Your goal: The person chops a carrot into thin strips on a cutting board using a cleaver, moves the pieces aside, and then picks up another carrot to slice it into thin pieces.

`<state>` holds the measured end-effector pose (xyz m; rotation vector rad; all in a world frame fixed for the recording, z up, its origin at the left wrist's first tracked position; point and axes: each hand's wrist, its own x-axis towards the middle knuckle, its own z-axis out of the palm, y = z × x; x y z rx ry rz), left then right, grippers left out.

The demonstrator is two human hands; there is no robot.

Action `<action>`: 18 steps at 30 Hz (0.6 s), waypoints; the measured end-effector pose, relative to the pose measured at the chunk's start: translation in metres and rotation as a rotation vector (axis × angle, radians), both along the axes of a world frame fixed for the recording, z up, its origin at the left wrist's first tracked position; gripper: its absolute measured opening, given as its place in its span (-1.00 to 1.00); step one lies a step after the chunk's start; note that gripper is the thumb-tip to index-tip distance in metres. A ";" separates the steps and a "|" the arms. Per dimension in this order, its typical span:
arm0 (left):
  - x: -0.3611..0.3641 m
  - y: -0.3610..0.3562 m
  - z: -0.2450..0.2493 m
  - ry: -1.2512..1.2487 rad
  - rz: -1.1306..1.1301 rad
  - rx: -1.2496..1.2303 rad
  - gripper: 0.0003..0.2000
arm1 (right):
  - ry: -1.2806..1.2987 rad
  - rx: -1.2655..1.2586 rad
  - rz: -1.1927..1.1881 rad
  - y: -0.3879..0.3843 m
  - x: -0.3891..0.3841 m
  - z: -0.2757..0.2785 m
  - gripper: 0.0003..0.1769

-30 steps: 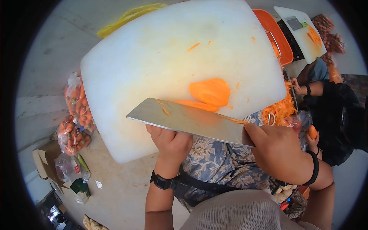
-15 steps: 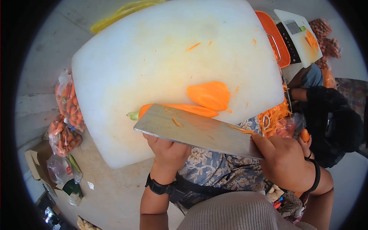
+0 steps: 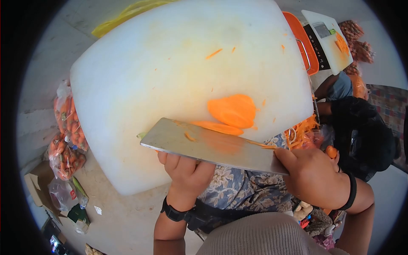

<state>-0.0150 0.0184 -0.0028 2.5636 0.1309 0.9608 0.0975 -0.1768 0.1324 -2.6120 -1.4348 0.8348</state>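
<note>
My right hand (image 3: pixel 316 176) is wrapped round the handle end of a broad cleaver (image 3: pixel 204 142), its blade lying slantwise over a carrot (image 3: pixel 219 127). Most of that carrot is hidden by the steel; an orange length shows beyond the blade and a green tip at the left. Thin carrot shreds cling to the metal. Curled at the blade's near side, my left hand (image 3: pixel 185 174) grips the carrot, its fingertips partly covered. Several flat carrot slices (image 3: pixel 232 111) lie overlapped on the white cutting board (image 3: pixel 170 76), just past the cleaver.
Bags of carrots (image 3: pixel 66 153) lie at the left. An orange tub (image 3: pixel 301 42) stands beyond the board's right edge, with shredded carrot (image 3: pixel 304 131) nearer me. Another person (image 3: pixel 361 131) sits at the right, a carrot in hand, near a second board (image 3: pixel 333 51).
The cleaver has shifted slightly left and covers more of the carrot's left part. My left hand stays beside it, its fingers showing a little more. The whole view has shifted slightly.
</note>
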 end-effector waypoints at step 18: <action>0.000 0.004 0.006 0.088 -0.083 -0.014 -0.80 | 0.033 0.062 -0.042 0.031 0.007 -0.034 -0.86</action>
